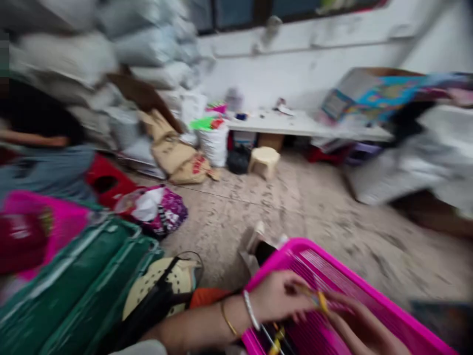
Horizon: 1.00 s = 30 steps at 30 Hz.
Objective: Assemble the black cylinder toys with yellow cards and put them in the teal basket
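Note:
Both hands meet over a pink plastic basket (pixel 301 246) at the lower right. My left hand (pixel 277 296), with a bracelet and a bangle at its wrist, is closed with its fingertips at a small yellow object (pixel 322 301). From the other side my right hand (pixel 354 315) pinches the same object. Blur hides what kind of thing it is. Inside the basket, below my left wrist, lie more yellow pieces (pixel 277 340) and a thin pale rod, partly covered by my forearm.
Green folded-looking containers (pixel 84 281) and a pink crate (pixel 70 231) stand at the left, near a seated person (pixel 40 113). A cream perforated stool (pixel 148 291) is beside my left arm. Farther off are a small stool (pixel 264 160), sacks (pixel 173 153) and a white table (pixel 273 123).

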Motion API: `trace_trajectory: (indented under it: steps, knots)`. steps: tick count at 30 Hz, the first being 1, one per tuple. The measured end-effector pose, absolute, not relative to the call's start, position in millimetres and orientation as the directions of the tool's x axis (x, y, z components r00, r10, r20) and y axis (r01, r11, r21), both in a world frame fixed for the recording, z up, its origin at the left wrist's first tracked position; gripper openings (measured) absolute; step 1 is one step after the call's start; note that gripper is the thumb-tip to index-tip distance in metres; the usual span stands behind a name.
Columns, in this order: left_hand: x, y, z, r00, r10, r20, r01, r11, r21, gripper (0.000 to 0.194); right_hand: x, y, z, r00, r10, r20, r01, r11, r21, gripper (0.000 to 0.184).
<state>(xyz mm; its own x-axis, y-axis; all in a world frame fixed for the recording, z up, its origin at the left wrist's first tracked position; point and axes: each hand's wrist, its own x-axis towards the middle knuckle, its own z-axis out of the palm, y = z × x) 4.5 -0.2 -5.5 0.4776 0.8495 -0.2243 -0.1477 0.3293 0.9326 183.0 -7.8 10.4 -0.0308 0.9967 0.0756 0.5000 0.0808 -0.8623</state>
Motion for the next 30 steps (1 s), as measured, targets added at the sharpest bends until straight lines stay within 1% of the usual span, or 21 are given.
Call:
trace_trajectory:
  steps: [1, 3, 6, 9, 11, 12, 15, 17, 18, 20, 22, 24, 25, 27, 30]
  knots:
    - [7.3, 0.2, -9.6, 0.456, 0.853, -0.252, -0.163, 0.359, 0.919, 0.05, 190.4, -21.4, 14.0, -0.018, 0.999, 0.027, 0.495, 0.033, -0.868, 0.033]
    - [9.1, 1.8, -13.3, 0.468, 0.838, -0.28, -0.177, 0.399, 0.9, 0.049, 195.0, -34.0, 19.0, -0.052, 0.998, -0.041, 0.392, -0.017, -0.92, 0.028]
    - [7.2, 1.4, -10.5, 0.495, 0.823, -0.279, -0.195, 0.418, 0.887, 0.045, 192.9, -34.7, 21.0, -0.034, 0.999, -0.039, 0.279, -0.028, -0.96, 0.026]
    - [6.8, -2.7, -6.8, 0.506, 0.83, -0.236, -0.206, 0.382, 0.901, 0.038, 190.4, -35.3, 19.7, -0.015, 1.0, -0.026, 0.236, -0.021, -0.972, 0.028]
    - [7.4, -4.6, -6.2, 0.501, 0.848, -0.175, -0.212, 0.316, 0.925, 0.032, 188.6, -36.0, 17.0, -0.002, 0.999, -0.04, 0.209, -0.038, -0.977, 0.026]
    - [7.4, -5.0, -6.1, 0.49, 0.862, -0.134, -0.191, 0.256, 0.948, 0.03, 187.3, -35.7, 15.4, 0.003, 0.998, -0.065, 0.184, -0.065, -0.981, 0.025]
    - [5.6, -4.8, -6.4, 0.434, 0.901, -0.019, -0.032, 0.036, 0.999, 0.024, 181.8, -31.5, 11.5, 0.015, 0.984, -0.176, 0.073, -0.177, -0.982, 0.026]
    - [3.6, -4.2, -6.8, 0.411, 0.912, 0.008, 0.04, -0.027, 0.999, 0.024, 179.4, -27.7, 10.9, 0.022, 0.974, -0.223, 0.018, -0.224, -0.974, 0.026]
    - [2.7, -3.7, -7.1, 0.42, 0.908, -0.009, 0.032, -0.005, 0.999, 0.026, 179.4, -26.1, 11.2, 0.011, 0.972, -0.236, -0.008, -0.236, -0.972, 0.026]
    - [1.5, -2.5, -7.5, 0.471, 0.878, -0.087, -0.042, 0.121, 0.992, 0.028, 182.0, -24.3, 11.8, -0.062, 0.964, -0.258, -0.089, -0.263, -0.961, 0.029]
    - [1.0, -0.9, -7.1, 0.561, 0.813, -0.153, -0.132, 0.271, 0.953, 0.032, 186.1, -24.4, 11.4, -0.166, 0.949, -0.266, -0.205, -0.297, -0.932, 0.03]
    - [0.6, 0.3, -5.8, 0.633, 0.756, -0.166, -0.204, 0.37, 0.906, 0.037, 188.6, -26.1, 9.2, -0.225, 0.939, -0.258, -0.32, -0.322, -0.891, 0.025]
    - [0.3, 0.5, -5.1, 0.656, 0.737, -0.161, -0.232, 0.4, 0.887, 0.039, 188.7, -27.3, 7.6, -0.222, 0.942, -0.252, -0.368, -0.32, -0.873, 0.021]
    - [-0.6, 0.0, -4.2, 0.687, 0.71, -0.158, -0.265, 0.447, 0.854, 0.04, 186.7, -30.0, 4.0, -0.174, 0.954, -0.245, -0.434, -0.297, -0.851, 0.019]
    - [-1.5, -2.5, -4.4, 0.682, 0.711, -0.17, -0.286, 0.474, 0.833, 0.038, 182.0, -33.6, 1.1, -0.083, 0.967, -0.24, -0.455, -0.251, -0.855, 0.02]
